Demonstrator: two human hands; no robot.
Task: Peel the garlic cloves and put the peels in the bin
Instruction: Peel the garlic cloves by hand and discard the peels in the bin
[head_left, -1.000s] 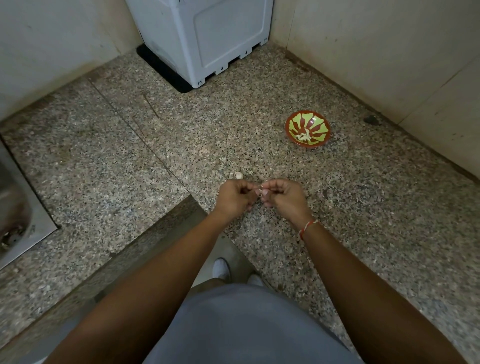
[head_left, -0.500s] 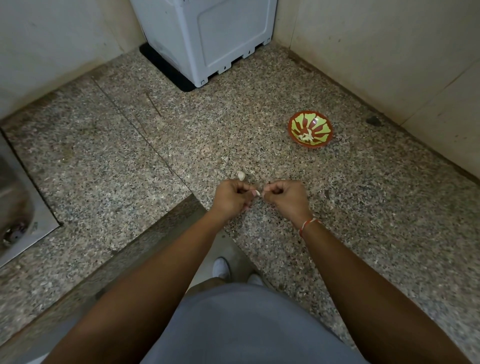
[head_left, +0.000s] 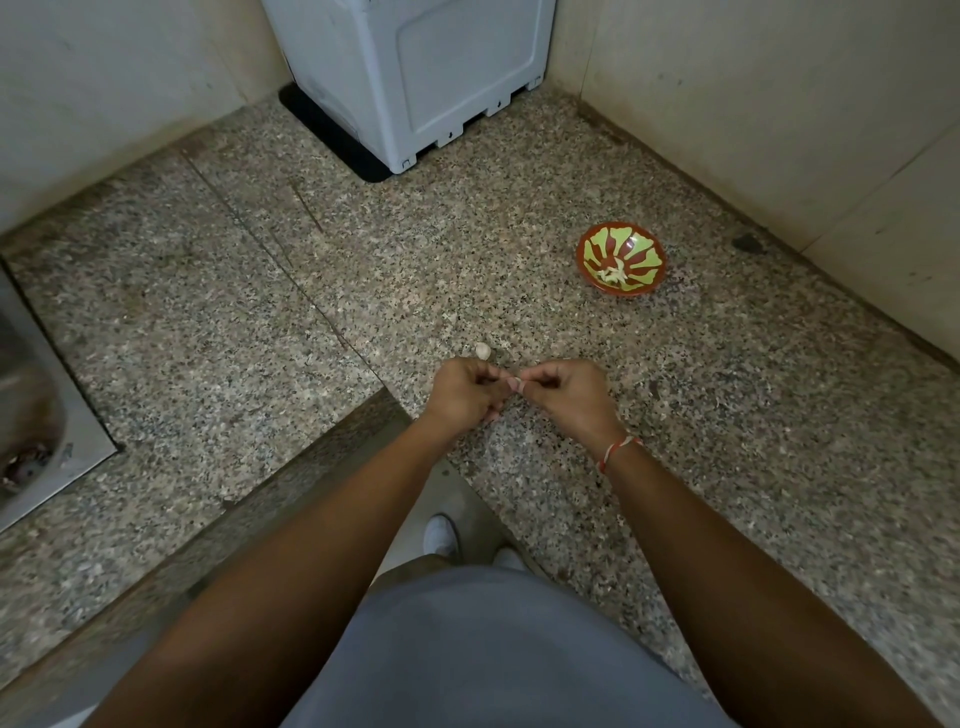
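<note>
Both hands work over the counter: left hand (head_left: 462, 397) and right hand (head_left: 563, 395), each grip narrow, pinching one garlic clove (head_left: 515, 383) between them. Risk: clove slips or peel drops onto counter. Spare clove (head_left: 482, 351) lies just beyond the left hand. Counter edge (head_left: 311, 457) near; bowl (head_left: 621, 265) well apart, open room between

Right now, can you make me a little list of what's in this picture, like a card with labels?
place: speckled stone counter in a corner
left hand: pinches a garlic clove
right hand: pinches the same clove from the other side
loose clove: on the counter just beyond the left hand
bowl: red and green, pale bits inside
white appliance: at the back
sink: far left
</note>
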